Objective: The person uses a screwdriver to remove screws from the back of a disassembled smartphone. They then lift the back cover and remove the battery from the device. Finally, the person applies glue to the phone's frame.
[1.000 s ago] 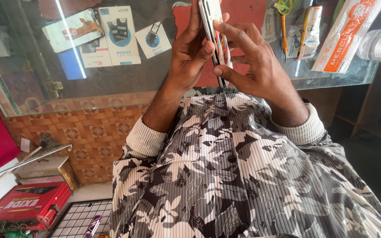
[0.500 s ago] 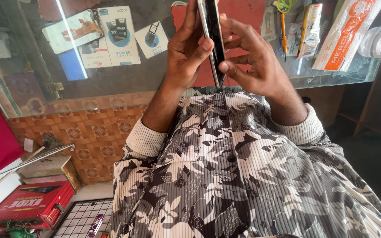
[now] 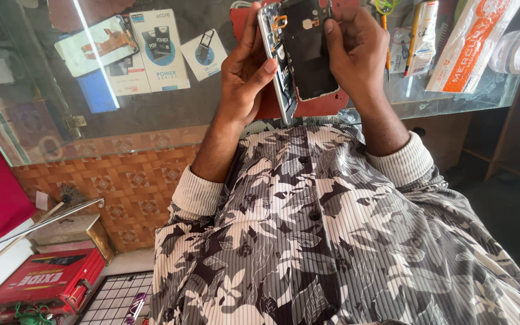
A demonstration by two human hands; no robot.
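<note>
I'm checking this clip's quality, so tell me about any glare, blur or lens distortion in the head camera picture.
Head view: a bright streak of glare crosses the glass counter; the hands and opened phone are sharp; wide-angle distortion bends the counter edge and stretches the patterned shirt; the right corner is in shadow.

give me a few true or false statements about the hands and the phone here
1. Both hands hold the phone. True.
2. The phone's back cover is partly lifted off. True.
3. The left hand is resting on the glass counter. False: it holds the phone's edge above the counter.
4. The right hand holds a screwdriver. False: it grips the back cover.
5. The person wears a plain white shirt. False: the shirt is leaf-patterned.
</note>
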